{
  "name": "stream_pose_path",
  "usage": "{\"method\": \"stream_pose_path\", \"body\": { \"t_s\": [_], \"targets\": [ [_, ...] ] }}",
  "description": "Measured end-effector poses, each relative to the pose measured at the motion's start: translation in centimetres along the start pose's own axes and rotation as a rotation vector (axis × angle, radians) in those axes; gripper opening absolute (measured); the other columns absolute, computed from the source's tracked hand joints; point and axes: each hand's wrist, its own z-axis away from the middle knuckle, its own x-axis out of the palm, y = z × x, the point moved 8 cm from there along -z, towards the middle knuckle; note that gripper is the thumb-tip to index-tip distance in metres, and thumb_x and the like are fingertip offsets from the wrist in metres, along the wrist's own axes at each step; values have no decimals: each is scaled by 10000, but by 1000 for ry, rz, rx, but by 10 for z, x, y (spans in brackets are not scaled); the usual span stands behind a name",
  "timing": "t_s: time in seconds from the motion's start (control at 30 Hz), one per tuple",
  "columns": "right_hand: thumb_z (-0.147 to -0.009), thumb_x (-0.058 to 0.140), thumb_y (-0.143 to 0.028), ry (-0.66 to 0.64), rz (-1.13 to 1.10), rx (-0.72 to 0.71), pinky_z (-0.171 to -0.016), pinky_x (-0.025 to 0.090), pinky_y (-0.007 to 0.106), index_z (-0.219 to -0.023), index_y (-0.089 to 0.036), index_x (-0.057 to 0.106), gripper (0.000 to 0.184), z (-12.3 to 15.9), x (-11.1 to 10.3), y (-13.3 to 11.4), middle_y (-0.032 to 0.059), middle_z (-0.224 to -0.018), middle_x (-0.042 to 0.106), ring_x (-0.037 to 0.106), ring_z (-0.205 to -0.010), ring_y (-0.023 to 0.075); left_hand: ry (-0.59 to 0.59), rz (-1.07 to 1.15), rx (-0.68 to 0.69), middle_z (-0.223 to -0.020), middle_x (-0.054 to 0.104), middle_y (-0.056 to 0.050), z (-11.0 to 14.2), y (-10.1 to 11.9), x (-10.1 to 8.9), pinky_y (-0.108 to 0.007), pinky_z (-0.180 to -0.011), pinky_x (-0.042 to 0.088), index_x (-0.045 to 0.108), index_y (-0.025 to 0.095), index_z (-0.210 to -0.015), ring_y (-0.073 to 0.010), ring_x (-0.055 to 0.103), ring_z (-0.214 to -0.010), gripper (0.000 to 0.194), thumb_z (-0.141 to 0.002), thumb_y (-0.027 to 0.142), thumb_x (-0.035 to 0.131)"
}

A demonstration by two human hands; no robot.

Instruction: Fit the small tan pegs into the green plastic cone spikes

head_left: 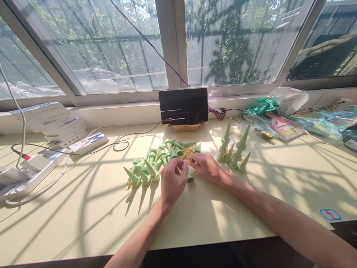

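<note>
My left hand (173,181) is curled with thumb and fingertips together, over the table's middle; whatever it may grip is hidden. Opposite it, my right hand (205,166) has its fingers bent together beside a heap of small tan pegs (187,152), and I cannot make out what is in them. A short green piece (190,177) shows on the table between the hands. Left of them lie several green cone-shaped pieces (168,147), some loose, with pointed green cones (144,176) standing at the near side. To the right stand green stacked spikes (237,149), tall and short.
At the back, a black tablet (182,100) leans below the window with a phone (185,118) before it. White boxes (61,124), a power strip (33,169) and cables occupy the left. Plastic bags (287,126) and a yellow-black cutter (264,134) lie at the back right.
</note>
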Motion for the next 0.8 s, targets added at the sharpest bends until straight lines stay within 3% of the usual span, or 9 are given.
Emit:
{"method": "stream_pose_path", "body": {
  "t_s": [0.2,0.47,0.8],
  "targets": [
    [-965,539,-209,-26,57,8,-631,361,237,-815,-188,600,163,-1,1,-2,8,-755,585,494,-679,136,6,-1,15,-634,582,38,0,1,0,-226,-571,396,576,191,-723,-88,465,-520,181,-885,266,600],
    [-930,580,-172,-23,61,55,-653,370,243,-829,-186,624,111,0,2,4,12,-787,609,518,-711,138,9,-14,20,-633,581,36,1,0,0,-232,-571,391,581,190,-726,-92,470,-523,192,-894,284,592],
    [-898,607,-167,-21,85,84,-632,389,248,-720,-201,616,181,-1,6,11,-3,-716,574,510,-660,132,19,-18,21,-624,574,35,0,2,-1,-234,-573,396,581,191,-718,-94,472,-527,199,-895,283,585]
  ]
}}
